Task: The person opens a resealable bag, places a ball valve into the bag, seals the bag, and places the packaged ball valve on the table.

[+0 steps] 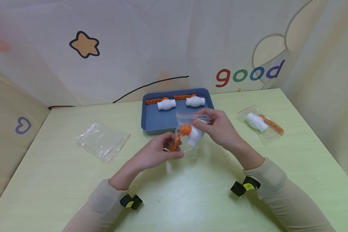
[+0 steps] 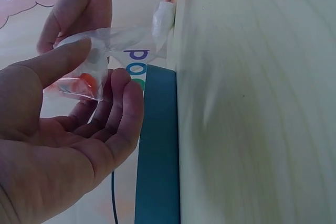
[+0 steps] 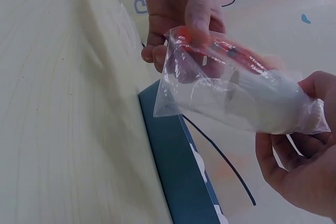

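A clear zip bag [image 1: 191, 153] is held up over the table in front of the tray. Inside it are a white plastic fitting [image 1: 194, 136] and an orange lever-like part with a round end [image 1: 185, 130]. With thumb and fingers, my right hand [image 1: 220, 129] grips the bag near its zip edge, by the white fitting [image 3: 270, 100]. On the other side my left hand [image 1: 158, 151] pinches the bag at the orange part [image 3: 226, 51], thumb on one face and fingers behind. Plastic and fingers partly hide the contents.
Behind the hands stands a blue tray [image 1: 159, 120] holding two white ribbed fittings [image 1: 166, 104] and two orange levers [image 1: 185, 96]. Flat clear bags [image 1: 102, 141] lie at left. A filled bag [image 1: 266, 129] lies at right. A printed curtain [image 1: 162, 42] hangs behind the table.
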Motion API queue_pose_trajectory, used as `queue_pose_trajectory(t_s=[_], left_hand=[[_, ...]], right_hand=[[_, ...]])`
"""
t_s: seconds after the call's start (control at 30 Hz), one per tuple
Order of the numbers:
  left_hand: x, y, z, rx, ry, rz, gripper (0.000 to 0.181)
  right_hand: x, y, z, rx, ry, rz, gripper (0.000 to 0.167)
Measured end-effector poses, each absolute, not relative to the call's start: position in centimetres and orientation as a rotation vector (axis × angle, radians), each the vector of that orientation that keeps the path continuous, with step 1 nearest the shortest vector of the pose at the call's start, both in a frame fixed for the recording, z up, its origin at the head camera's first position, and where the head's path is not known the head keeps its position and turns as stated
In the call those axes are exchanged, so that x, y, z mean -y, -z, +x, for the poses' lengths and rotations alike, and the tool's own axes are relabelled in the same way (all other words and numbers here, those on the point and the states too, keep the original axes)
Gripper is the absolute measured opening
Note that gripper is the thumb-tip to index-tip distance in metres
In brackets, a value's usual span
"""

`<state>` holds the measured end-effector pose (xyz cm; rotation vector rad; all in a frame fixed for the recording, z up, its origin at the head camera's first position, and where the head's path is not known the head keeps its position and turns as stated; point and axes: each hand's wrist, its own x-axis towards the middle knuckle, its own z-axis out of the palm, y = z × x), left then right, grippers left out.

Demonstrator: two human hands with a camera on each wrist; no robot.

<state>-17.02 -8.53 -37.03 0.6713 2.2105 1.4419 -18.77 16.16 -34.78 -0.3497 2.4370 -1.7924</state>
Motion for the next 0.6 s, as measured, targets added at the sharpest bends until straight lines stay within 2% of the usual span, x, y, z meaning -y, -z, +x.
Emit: queue_pose_trajectory(t_s=[0.37, 0.6], left_hand=[[8.23, 37.10, -17.23, -2.314, -1.517, 0.606, 0.040], [8.13, 36.37, -17.73, -2.400, -1.767, 0.556, 0.031]], right_hand=[[-16.29, 34.97, -18.81, -2.417, 1.820, -0.404, 0.022], [-16.24, 35.02, -18.58, -2.381, 1.792, -0.460, 0.021]])
